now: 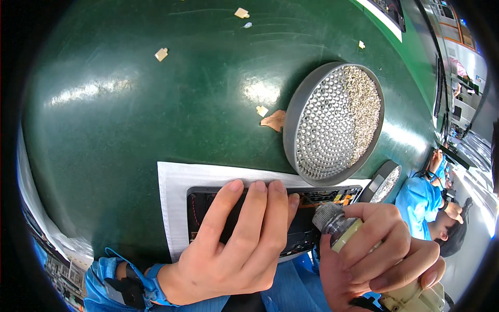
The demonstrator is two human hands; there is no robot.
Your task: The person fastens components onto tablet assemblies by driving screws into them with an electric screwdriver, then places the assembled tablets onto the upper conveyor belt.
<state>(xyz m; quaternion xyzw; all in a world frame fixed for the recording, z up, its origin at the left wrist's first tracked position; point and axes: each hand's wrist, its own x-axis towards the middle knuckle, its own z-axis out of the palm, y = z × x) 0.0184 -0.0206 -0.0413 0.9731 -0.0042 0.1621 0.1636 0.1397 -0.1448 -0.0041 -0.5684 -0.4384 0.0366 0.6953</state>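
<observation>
A flat, black rectangular electronic device with exposed inner parts (302, 229) lies on a white sheet (173, 208) on the glossy green worktop (130, 140). The left hand (234, 249) rests on the device with its fingers extended and slightly parted, fingertips near the far edge, gripping nothing. The right hand (377, 247) is closed around a power screwdriver with a grey ribbed collar and pale yellowish body (339, 226), its front end over the right part of the device; whether the tip touches a part cannot be told.

Just beyond the device stands a round grey dish with a dimpled floor (297, 112), small silvery screws (365, 104) heaped along its right side. A smaller grey round dish (374, 184) sits nearer the right. A brown flat scrap (274, 120) lies beside the larger dish, and small cream tabs (161, 54) are scattered farther off. At right is another person in blue (416, 203).
</observation>
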